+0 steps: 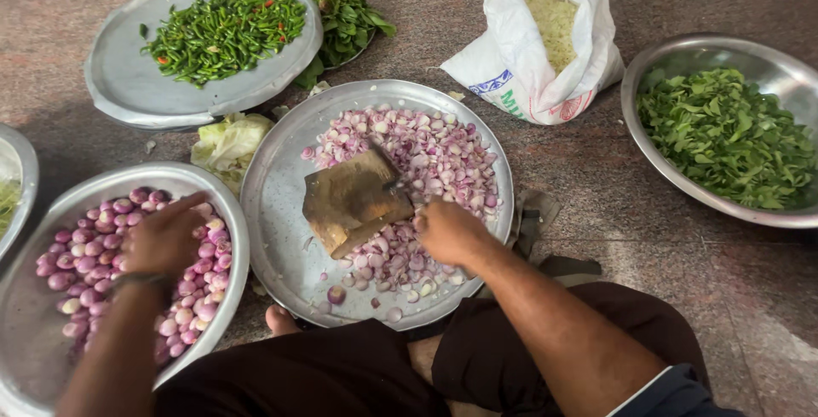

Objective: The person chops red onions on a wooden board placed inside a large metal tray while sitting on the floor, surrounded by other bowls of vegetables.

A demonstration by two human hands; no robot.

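Note:
My left hand reaches into a steel bowl of whole peeled purple shallots, fingers curled down over them. My right hand rests on a wide steel plate heaped with cut shallot pieces, its fingers closed at the edge of a small wooden chopping block lying on the plate. Whether it grips a blade is hidden. My crossed legs and a bare toe sit just below the plate.
A steel plate with green chillies, a leafy herb bunch, cabbage scraps, a white sack of pale shreds and a steel bowl of green leaves ring me on the stone floor.

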